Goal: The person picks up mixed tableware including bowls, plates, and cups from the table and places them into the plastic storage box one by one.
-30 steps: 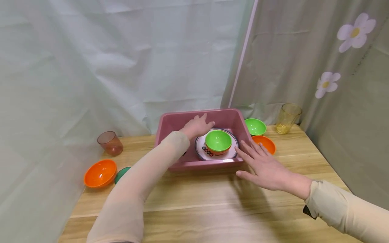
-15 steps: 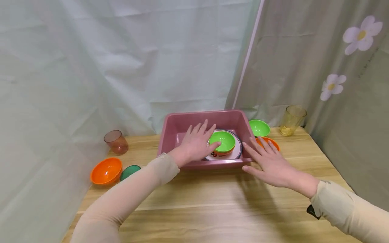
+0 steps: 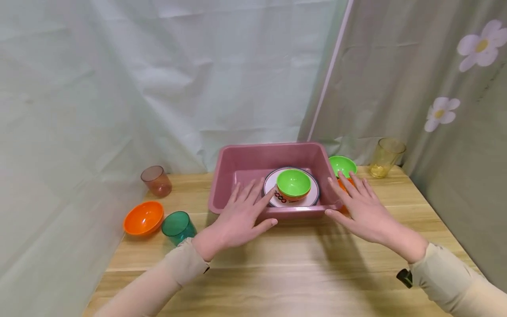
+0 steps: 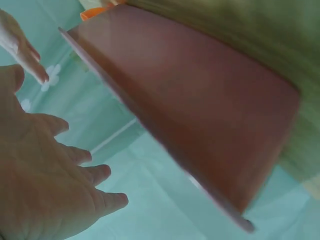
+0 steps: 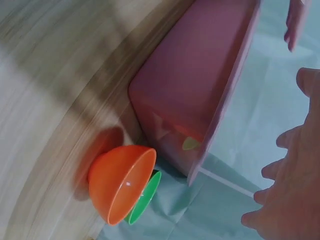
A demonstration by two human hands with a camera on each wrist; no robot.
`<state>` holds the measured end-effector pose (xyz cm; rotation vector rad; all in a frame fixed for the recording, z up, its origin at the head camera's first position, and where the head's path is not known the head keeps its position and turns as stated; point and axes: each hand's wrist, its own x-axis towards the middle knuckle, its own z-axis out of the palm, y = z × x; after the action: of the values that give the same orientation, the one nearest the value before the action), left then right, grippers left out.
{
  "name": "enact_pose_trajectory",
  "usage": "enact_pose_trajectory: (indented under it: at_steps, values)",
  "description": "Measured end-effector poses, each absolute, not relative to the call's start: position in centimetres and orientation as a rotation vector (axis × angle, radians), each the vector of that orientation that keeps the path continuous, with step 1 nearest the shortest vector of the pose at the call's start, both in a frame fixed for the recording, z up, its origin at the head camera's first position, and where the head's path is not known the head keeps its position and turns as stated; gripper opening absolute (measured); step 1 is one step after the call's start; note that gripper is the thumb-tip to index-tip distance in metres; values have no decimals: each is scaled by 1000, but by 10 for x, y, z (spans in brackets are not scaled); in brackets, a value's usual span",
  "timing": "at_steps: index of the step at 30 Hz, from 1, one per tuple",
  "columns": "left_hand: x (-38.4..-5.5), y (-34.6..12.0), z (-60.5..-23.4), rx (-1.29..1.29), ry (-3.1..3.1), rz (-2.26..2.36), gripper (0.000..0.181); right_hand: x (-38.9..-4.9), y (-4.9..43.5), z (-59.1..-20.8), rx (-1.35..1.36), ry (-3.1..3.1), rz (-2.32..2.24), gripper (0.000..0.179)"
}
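My left hand [image 3: 237, 220] is empty, its fingers straight and spread, its palm bare in the left wrist view. A second ago it reached deep into the pink tub [image 3: 241, 160], left of the plate; half a second ago it was over the front part; now I have drawn it back above the front rim, apart from the tub. My right hand [image 3: 368, 215] is empty too, fingers fanned out, and has stayed near the tub's front right corner, just short of touching it.

Inside the tub, the white plate [image 3: 314, 190] lies toward the right, with a green bowl [image 3: 293, 182] nested in an orange one on top; that stack sits as it did before, and more of the tub floor shows now that my arm has withdrawn.

On the table [image 3: 301, 273], the teal cup [image 3: 178, 225], partly hidden earlier by my left sleeve [image 3: 158, 279], shows almost whole. Beside it lies a wide orange bowl [image 3: 143, 218], with a reddish cup [image 3: 157, 181] behind. Past the tub's right side, a second orange bowl [image 5: 120, 185], a lime bowl [image 3: 343, 165] and a yellow glass [image 3: 387, 157] keep their places.
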<state>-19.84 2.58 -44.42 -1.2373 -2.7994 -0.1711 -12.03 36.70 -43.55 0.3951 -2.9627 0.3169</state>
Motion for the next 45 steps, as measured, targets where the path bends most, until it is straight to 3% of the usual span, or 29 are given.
enact_pose_trajectory:
  at_steps: [12,25,35,45]
  values:
    - [-182,-2,-468,-1163,-2820,-139,84,-110,355,-453,438,-3008,291,86]
    - [-175,1,-477,-1186,-2850,-168,83,-112,359,-458,417,-2995,433,81]
    - [-169,22,-473,-1312,-2804,-142,83,-135,404,-453,185,-2910,694,67]
    - [-161,54,-469,-1466,-2722,-53,80,-155,461,-468,-69,-2952,809,67]
